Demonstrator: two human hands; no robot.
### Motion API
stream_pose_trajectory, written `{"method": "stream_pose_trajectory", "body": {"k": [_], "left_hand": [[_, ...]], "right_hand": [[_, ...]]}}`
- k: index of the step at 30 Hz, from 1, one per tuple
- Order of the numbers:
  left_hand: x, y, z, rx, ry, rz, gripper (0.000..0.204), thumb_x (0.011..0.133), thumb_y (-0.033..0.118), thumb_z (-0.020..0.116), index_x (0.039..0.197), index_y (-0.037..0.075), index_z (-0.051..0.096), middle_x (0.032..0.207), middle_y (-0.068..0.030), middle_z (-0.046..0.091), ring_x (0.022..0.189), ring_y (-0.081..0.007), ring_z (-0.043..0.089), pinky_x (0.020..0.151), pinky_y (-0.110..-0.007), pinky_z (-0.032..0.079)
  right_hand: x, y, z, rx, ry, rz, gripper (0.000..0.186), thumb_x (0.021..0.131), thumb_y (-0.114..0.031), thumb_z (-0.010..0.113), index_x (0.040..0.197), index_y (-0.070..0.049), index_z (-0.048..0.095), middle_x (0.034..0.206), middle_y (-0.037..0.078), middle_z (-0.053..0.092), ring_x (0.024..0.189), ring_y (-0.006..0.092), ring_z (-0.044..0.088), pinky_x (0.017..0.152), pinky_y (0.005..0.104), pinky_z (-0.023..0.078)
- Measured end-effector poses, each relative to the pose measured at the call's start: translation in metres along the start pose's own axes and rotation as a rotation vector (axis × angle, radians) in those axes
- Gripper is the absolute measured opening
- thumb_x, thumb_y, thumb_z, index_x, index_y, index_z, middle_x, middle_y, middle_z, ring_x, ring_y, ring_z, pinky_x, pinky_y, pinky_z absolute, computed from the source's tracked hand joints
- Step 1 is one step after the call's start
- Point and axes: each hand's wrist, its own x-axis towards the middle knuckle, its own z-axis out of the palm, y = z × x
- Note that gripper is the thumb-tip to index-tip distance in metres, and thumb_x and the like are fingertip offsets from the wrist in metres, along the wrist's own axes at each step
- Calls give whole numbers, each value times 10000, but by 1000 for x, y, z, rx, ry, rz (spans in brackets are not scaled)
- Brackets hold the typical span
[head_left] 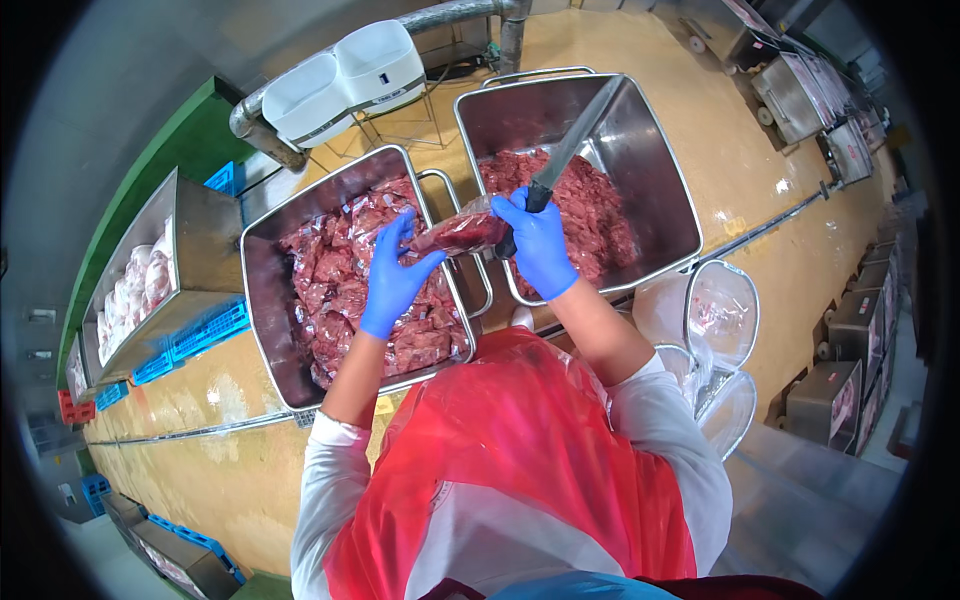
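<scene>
My right hand (pixel 540 245), in a blue glove, grips a black-handled knife (pixel 578 128) with its long blade angled up to the right, along with one end of a bagged piece of dark red meat (pixel 460 230). My left hand (pixel 395 280), also gloved, holds the bag's other end between thumb and fingers. Below it, a steel tub (pixel 263 285) is heaped with bagged meat pieces (pixel 330 300). The tub on the right (pixel 660 180) holds loose red meat pieces (pixel 590 220).
White plastic bins (pixel 380 65) stand behind the tubs, near a pipe (pixel 510 40). A steel cart (pixel 150 320) with pale bags and blue crates (pixel 210 330) is at left. Clear plastic-lined containers (pixel 722 320) are at lower right. Steel carts (pixel 825 395) line the right side.
</scene>
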Motion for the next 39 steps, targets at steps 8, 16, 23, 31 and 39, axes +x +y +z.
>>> {"method": "stream_pose_trajectory", "body": {"k": [8, 16, 23, 31, 39], "left_hand": [[70, 50, 59, 315, -495, 242, 197, 857, 162, 703, 985, 16, 738, 818, -190, 684, 766, -316, 684, 727, -380, 533], [90, 38, 120, 426, -598, 216, 187, 823, 200, 693, 869, 31, 758, 756, -182, 696, 715, -351, 694, 708, -403, 554], [78, 41, 118, 497, -538, 163, 174, 827, 194, 690, 846, 31, 750, 757, -185, 691, 697, -366, 678, 691, -426, 548], [76, 25, 100, 551, -393, 389, 153, 850, 148, 648, 870, 18, 729, 806, -217, 671, 736, -398, 658, 689, -453, 536], [56, 24, 111, 339, -362, 95, 173, 839, 152, 726, 894, -12, 723, 735, -135, 702, 619, -206, 663, 614, -335, 525]], "right_hand": [[62, -42, -81, -672, 29, -133, 235, 820, -130, 772, 733, -70, 562, 680, -28, 532, 635, 84, 494, 615, 286, 448], [-72, -59, -151, -1619, 298, 69, 584, 934, -558, 537, 988, 16, 628, 875, 262, 684, 851, 439, 673, 766, 518, 528], [-134, -45, -136, -1649, 214, 42, 537, 941, -532, 539, 951, 0, 611, 838, 235, 684, 768, 413, 681, 680, 501, 541], [-33, -10, -73, -1520, 150, -58, 509, 936, -494, 555, 1003, 4, 634, 879, 213, 698, 808, 394, 695, 723, 486, 556], [9, -51, -172, -1575, 98, 214, 527, 941, -557, 474, 1142, -128, 704, 1086, 155, 704, 1003, 389, 665, 888, 472, 515]]}}
